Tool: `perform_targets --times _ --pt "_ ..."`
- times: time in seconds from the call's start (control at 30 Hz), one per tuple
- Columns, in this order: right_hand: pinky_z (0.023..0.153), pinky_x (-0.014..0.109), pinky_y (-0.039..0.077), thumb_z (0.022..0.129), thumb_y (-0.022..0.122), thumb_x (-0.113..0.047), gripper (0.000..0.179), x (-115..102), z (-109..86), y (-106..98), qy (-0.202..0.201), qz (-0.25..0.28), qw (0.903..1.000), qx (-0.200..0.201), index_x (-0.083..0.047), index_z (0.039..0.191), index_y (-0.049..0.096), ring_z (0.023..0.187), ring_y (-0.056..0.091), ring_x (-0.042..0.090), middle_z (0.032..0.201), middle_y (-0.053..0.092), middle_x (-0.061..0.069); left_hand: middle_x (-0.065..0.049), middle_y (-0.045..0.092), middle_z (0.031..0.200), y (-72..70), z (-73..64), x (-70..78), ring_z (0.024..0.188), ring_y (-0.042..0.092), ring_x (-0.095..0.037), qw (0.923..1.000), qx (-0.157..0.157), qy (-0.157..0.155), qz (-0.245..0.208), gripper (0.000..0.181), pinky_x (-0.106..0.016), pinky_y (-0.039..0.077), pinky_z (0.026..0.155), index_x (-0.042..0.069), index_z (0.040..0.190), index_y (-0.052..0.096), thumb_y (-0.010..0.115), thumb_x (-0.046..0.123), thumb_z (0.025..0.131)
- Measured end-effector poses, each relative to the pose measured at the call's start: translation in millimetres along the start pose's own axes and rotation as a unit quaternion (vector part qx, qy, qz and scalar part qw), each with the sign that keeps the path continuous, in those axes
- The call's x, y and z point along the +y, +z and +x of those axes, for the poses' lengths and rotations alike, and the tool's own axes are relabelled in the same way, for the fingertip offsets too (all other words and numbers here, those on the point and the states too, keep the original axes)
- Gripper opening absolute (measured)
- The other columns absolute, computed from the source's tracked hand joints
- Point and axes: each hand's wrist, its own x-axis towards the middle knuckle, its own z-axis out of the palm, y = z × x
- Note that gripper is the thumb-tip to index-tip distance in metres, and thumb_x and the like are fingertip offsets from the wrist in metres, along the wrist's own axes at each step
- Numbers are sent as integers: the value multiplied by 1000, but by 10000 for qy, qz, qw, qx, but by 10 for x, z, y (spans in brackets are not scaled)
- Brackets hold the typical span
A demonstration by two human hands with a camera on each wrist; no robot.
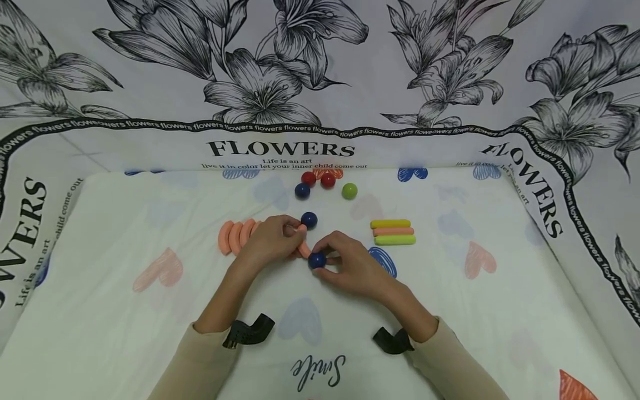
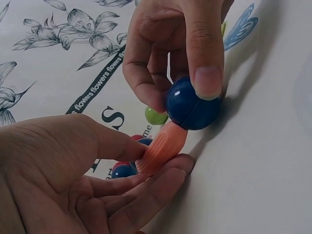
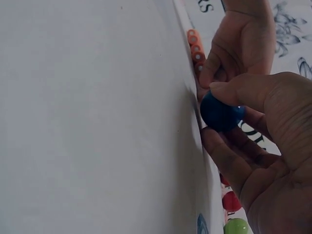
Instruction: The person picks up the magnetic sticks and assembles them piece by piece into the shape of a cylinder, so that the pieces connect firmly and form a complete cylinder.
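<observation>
My left hand [image 1: 272, 239] pinches a curved orange stick [image 2: 163, 147] with ribbed sides between thumb and fingers. In my right hand [image 1: 352, 264] a glossy dark blue ball [image 2: 192, 105] is held by thumb and fingertips. The ball touches one end of the orange stick, as the left wrist view shows. Just beyond the left fingertips lies another blue ball [image 1: 309, 220]. Several more curved orange sticks [image 1: 235, 238] lie in a row beside the left hand, partly hidden by it.
Farther back are two red balls [image 1: 328, 180], a blue ball [image 1: 302, 191] and a green ball [image 1: 349, 191]. To the right lie a yellow stick [image 1: 390, 223], an orange straight stick [image 1: 394, 231] and a lime stick [image 1: 395, 240]. A patterned white cloth [image 1: 440, 344] covers the table.
</observation>
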Motion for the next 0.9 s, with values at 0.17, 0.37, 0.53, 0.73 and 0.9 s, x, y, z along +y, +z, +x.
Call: perform_targets --times 0.17,0.37,0.53,0.73,0.9 --pt "95 23 60 93 81 -10 33 4 -2 -21 -3 10 10000 -62 -13 122 66 111 68 13 119 68 2 -10 80 103 21 -3 18 83 74 -17 9996 45 10 269 54 -27 53 75 4 151 51 61 34 106" --pt "97 24 60 94 80 -10 33 7 -34 -56 92 -4 9992 -385 -14 123 65 110 68 13 119 70 1 -7 75 98 43 -48 17 79 67 -17 9981 -31 -86 606 59 -28 47 71 10 156 46 62 33 104" --pt "99 24 59 94 80 -11 34 12 -56 -91 171 -105 9981 -578 -15 124 65 112 68 11 121 70 -1 -6 68 89 52 -77 12 72 61 -18 9978 -31 -14 668 59 -28 44 65 10 155 48 63 33 103" --pt "100 23 59 94 80 -10 35 15 -47 -94 163 -62 9978 -646 -15 125 64 113 68 11 123 70 -1 -5 70 88 38 -86 12 74 63 -17 9972 -7 7 742 58 -27 46 67 10 154 48 62 34 103" --pt "101 22 58 95 79 -11 32 10 -26 -86 187 -46 9979 -617 -16 124 65 115 65 11 125 65 -1 -3 70 82 14 -95 27 71 62 -17 9967 32 9 807 57 -28 45 66 10 153 49 62 34 104"
